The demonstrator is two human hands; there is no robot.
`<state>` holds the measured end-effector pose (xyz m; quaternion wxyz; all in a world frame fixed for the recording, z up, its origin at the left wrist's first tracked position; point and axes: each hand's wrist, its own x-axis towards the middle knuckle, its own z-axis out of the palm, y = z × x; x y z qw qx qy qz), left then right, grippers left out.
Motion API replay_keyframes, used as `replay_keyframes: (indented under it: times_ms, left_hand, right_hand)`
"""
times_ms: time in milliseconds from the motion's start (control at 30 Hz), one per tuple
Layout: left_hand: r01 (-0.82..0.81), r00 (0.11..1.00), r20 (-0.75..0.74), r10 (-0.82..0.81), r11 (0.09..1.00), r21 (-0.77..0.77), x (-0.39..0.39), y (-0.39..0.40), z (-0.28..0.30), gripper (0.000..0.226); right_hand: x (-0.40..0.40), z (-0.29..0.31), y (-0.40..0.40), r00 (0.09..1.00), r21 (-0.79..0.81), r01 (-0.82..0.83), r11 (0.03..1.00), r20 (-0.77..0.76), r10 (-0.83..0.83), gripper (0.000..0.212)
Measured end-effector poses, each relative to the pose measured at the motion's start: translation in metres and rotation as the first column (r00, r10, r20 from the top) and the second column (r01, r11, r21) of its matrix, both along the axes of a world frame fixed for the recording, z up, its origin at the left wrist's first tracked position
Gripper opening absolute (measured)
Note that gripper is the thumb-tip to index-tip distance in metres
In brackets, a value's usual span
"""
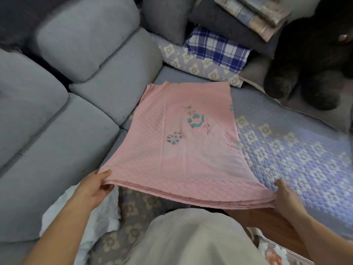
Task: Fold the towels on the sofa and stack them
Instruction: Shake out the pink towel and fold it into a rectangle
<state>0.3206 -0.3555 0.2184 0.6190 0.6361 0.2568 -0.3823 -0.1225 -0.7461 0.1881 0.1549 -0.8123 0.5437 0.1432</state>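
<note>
I am holding the pink towel (183, 142) by its near edge, which is lifted slightly off the sofa (57, 150) while the far part is lying on the quilted cover (298, 150). My left hand (93, 190) is pinching the near-left corner, thumb on top and fingers curled beneath. My right hand (286, 197) is gripping the near-right corner in the same way. The near edge is showing several layers, so I judge the towel to be already folded at least once.

To do this fold well, I am keeping both corners level and the near edge taut, then carrying it to meet the far edge squarely.

The left edge is lying just beside the grey seat cushions. The right side is offering open cover for moving. Folded towels (217, 48) are sitting at the far end, with more on the dark cushion (225, 23) above them. A white cloth (99, 222) is lying near my left forearm.
</note>
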Motion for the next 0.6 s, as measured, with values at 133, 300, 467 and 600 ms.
replay_keyframes:
  times_ms: [133, 300, 467, 600]
  left_hand:
    - [0.161, 0.987, 0.008, -0.161, 0.986, -0.031, -0.033, -0.031, 0.030, 0.018]
    - [0.292, 0.934, 0.232, -0.273, 0.955, -0.052, -0.105, -0.088, 0.053, 0.026]
    - [0.316, 0.926, 0.268, -0.267, 0.935, -0.159, -0.148, -0.130, 0.054, 0.010]
    - [0.173, 0.984, 0.098, -0.149, 0.934, -0.312, -0.142, -0.138, 0.059, 0.061]
  right_hand:
    - [0.004, -0.018, -0.009, 0.934, 0.116, 0.002, 0.993, -0.356, 0.040, 0.048]
    - [0.126, 0.019, 0.044, 0.924, 0.369, -0.268, 0.890, 0.360, 0.129, 0.036]
    - [0.210, 0.087, 0.144, 0.719, 0.507, -0.543, 0.669, 0.693, 0.058, 0.060]
    - [0.206, 0.099, 0.139, 0.654, 0.560, -0.522, 0.644, 0.747, -0.120, 0.050]
